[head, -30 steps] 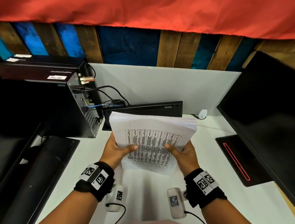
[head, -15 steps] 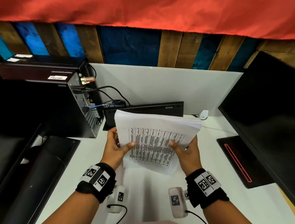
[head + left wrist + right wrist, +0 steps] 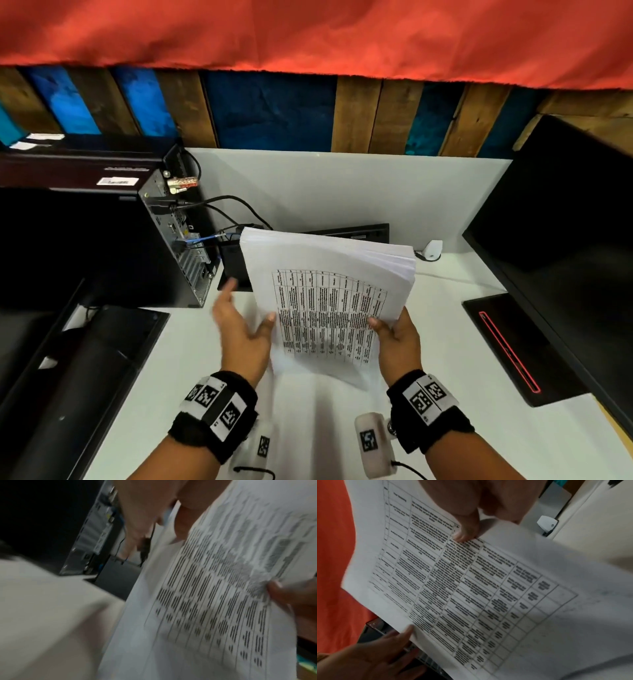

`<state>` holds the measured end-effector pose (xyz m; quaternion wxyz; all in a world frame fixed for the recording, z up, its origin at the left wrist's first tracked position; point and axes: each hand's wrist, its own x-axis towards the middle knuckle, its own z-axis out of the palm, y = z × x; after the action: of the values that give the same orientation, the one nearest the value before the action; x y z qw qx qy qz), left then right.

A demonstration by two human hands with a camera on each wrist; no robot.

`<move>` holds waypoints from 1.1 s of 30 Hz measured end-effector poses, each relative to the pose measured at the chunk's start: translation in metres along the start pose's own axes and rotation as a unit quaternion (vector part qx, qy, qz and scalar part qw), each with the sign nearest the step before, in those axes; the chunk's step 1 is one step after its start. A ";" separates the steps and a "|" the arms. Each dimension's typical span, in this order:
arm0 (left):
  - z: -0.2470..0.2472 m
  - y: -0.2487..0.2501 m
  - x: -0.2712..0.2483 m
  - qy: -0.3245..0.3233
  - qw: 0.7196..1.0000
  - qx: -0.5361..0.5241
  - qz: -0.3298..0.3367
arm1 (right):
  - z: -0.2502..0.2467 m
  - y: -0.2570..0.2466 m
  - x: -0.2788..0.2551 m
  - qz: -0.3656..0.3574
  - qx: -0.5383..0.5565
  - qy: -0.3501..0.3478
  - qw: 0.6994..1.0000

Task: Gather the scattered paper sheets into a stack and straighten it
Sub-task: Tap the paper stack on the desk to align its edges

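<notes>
A thick stack of white paper sheets (image 3: 325, 291) stands nearly upright above the white desk (image 3: 325, 428), its top sheet printed with a table. My right hand (image 3: 387, 329) grips the stack at its right edge, thumb on the printed face, fingers hidden behind. My left hand (image 3: 246, 305) is open beside the stack's left edge, fingers spread and blurred, its thumb tip at the edge. The left wrist view shows the printed stack (image 3: 205, 601) close up. In the right wrist view my right thumb presses the stack (image 3: 471, 588) while the left hand (image 3: 385, 649) is flat at its edge.
A black computer tower (image 3: 171, 246) with cables stands at the left. A dark monitor (image 3: 565, 257) and its base (image 3: 507, 349) fill the right. A black slab (image 3: 359, 231) leans on the white partition behind the stack, with a small white device (image 3: 433, 249) beside it.
My left hand has let go of the stack's left side and opened beside it. The stack has risen and tilted a little right, held now by my right hand alone.
</notes>
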<state>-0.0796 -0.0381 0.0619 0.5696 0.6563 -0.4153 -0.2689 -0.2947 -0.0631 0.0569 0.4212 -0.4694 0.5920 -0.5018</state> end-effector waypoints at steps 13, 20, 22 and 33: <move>-0.024 0.105 0.027 -0.188 0.959 0.127 0.172 | -0.025 -0.086 0.016 -0.250 -0.319 -0.091 0.910; -0.036 0.053 0.030 -0.112 0.992 -0.051 0.026 | -0.069 -0.071 0.032 -0.110 -0.398 -0.112 0.904; -0.045 0.038 0.033 -0.099 0.991 -0.087 -0.008 | -0.086 -0.063 0.040 -0.066 -0.359 -0.086 0.927; -0.037 0.001 0.020 -0.078 0.981 -0.163 -0.070 | -0.048 -0.012 0.024 0.041 0.110 -0.009 0.993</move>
<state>-0.0391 -0.0356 0.0726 0.6142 0.5592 -0.3624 -0.4226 -0.3448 -0.0772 0.0747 0.4957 -0.4005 0.5479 -0.5419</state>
